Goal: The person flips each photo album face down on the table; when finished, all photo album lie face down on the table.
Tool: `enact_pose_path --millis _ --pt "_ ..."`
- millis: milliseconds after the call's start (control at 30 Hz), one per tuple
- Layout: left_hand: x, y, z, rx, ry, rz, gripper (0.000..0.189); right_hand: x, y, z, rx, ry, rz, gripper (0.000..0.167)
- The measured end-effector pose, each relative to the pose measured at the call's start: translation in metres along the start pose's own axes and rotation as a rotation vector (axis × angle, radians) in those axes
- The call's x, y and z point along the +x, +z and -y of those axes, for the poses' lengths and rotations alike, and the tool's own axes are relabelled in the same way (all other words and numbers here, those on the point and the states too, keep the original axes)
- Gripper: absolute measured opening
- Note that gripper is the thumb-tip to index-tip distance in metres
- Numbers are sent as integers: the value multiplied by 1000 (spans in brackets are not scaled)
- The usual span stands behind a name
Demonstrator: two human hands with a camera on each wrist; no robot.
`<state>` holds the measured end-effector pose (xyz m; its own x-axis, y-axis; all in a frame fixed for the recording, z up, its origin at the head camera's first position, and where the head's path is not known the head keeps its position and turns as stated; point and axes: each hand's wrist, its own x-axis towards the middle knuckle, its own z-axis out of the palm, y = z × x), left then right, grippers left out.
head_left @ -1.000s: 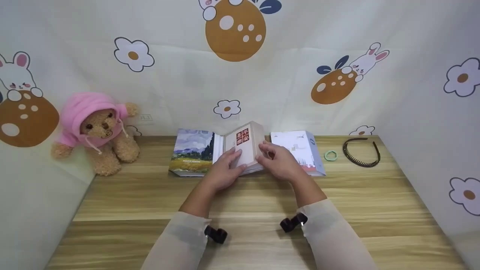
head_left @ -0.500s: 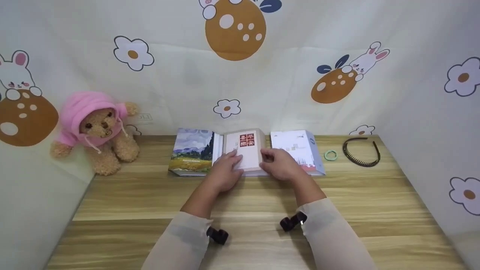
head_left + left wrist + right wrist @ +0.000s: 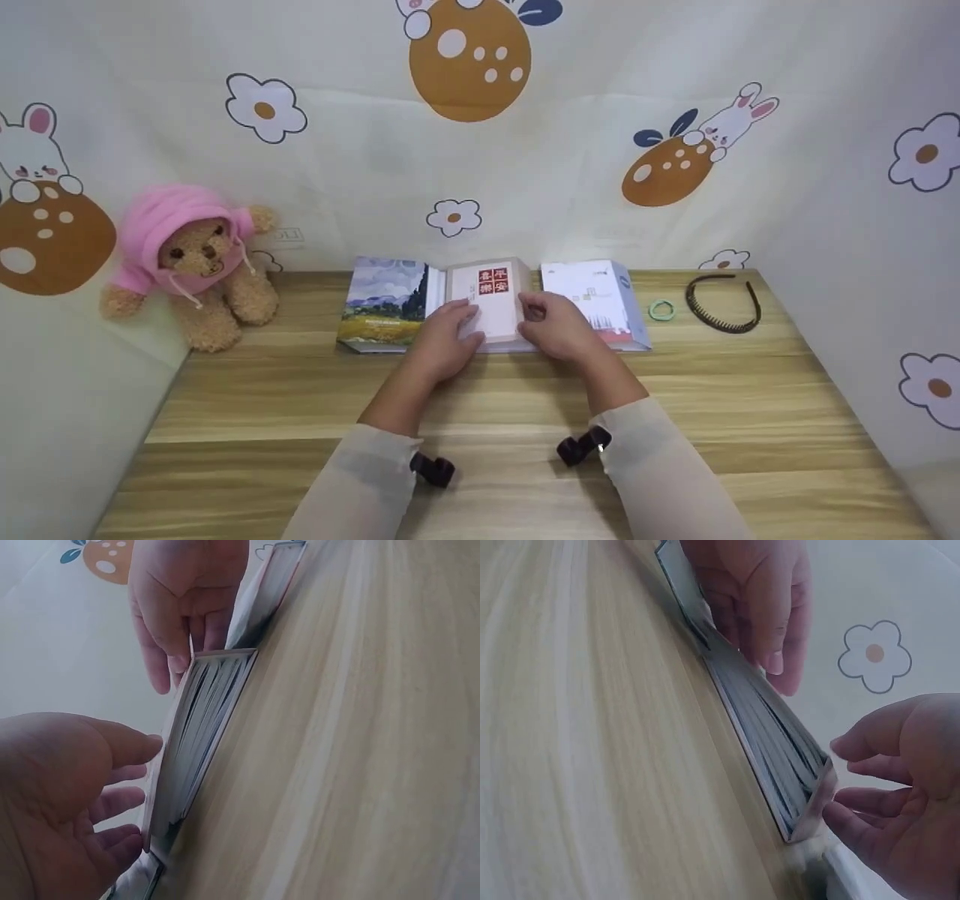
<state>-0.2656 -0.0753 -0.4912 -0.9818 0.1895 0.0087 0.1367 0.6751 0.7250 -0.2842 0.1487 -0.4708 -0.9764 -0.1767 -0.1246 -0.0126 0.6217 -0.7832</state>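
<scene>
The beige photo album (image 3: 495, 319) with red characters is laid flat on the wood-grain table (image 3: 495, 450), between a landscape-covered photo album (image 3: 381, 304) and a white-covered album (image 3: 577, 283). Its cover is touched near the left edge by the loosely spread fingers of the left hand (image 3: 444, 345), its spine edge by the relaxed, slightly bent fingers of the right hand (image 3: 561, 328).

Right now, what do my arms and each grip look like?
Your left sleeve and right sleeve are plain, pale beige, with a greyer patch near the cuff. A small black device sits at each cuff, no cable visible. Your left grip and right grip are bare: no gloves or rings visible.
</scene>
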Motion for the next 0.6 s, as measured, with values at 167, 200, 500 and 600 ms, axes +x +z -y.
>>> enact_pose_path --millis 167,200,500,600 --pt "0 -16 9 -77 -43 -85 53 -2 -1 16 62 -1 -31 54" --pt "-1 -21 12 -92 -56 -108 53 -2 -1 20 78 -7 -35 53" --pt "-16 -70 49 -115 -227 -378 57 5 26 46 161 -148 11 52" --pt "-24 -83 67 -80 -257 -437 60 7 43 55 163 -175 48 52"
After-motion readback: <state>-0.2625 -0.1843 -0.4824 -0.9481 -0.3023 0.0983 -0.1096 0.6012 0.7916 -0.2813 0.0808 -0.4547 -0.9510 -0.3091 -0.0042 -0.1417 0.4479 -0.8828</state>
